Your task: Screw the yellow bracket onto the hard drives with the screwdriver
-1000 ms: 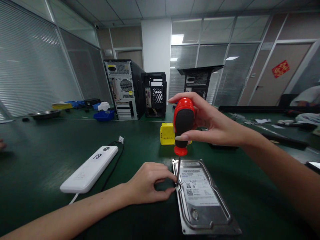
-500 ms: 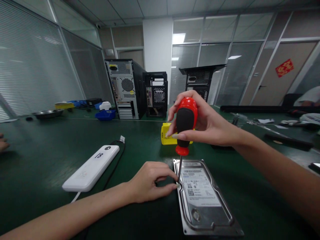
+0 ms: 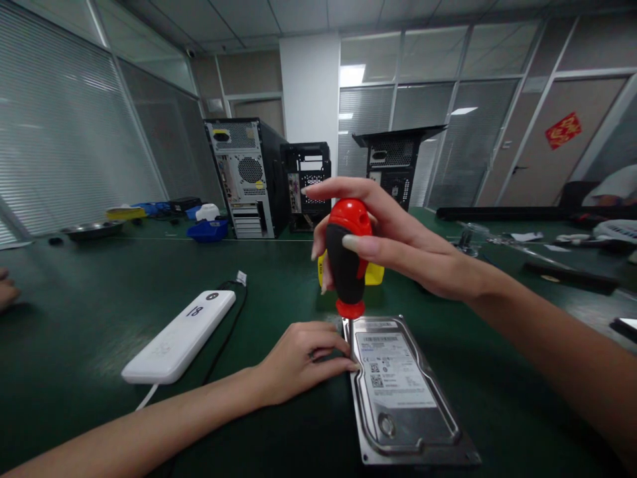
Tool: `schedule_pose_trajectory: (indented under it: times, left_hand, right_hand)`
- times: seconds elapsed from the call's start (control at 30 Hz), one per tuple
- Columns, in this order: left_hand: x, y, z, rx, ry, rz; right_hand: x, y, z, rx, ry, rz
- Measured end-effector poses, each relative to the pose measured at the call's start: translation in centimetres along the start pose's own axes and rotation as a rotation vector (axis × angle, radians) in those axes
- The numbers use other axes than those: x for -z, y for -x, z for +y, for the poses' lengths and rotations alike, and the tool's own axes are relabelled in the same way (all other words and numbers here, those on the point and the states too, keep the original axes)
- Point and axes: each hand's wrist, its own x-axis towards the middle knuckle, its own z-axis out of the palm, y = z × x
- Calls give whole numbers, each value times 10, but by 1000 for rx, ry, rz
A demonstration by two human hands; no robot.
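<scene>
A silver hard drive [image 3: 405, 425] with a white label lies flat on the green table. My right hand [image 3: 398, 232] grips a red-and-black screwdriver [image 3: 347, 269], its thumb on the handle and index finger stretched out past the top. The shaft points down, nearly upright, to the drive's left edge. There my left hand [image 3: 303, 362] rests on the table, thumb and index finger pinched close at the screwdriver tip and touching the drive's edge. Whatever lies between those fingertips is hidden. Behind the screwdriver, a yellow object [image 3: 374, 274] is partly covered by my right hand.
To the left lies a white power bank [image 3: 179, 338] with a cable [image 3: 226, 342]. Computer cases [image 3: 271, 179] stand at the back, near a blue tray [image 3: 208, 231] and a metal dish [image 3: 92, 230]. Another person's hand [image 3: 7, 290] shows at the left edge. Tools and cables lie right.
The screwdriver handle has tipped left, so the shaft is more upright. My right hand's grip has shifted round the handle, its index finger now extended. My left hand stays at the drive's edge.
</scene>
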Motion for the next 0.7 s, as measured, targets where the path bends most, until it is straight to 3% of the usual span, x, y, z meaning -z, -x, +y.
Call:
schedule_pose_trajectory:
  times: [0.4,0.7]
  left_hand:
    - [1,0,3,16,-17,-11]
    - [3,-3,6,83,26,-34]
  right_hand:
    - [1,-7,15,48,-23,112]
    - [-4,-13,16,73,-165,117]
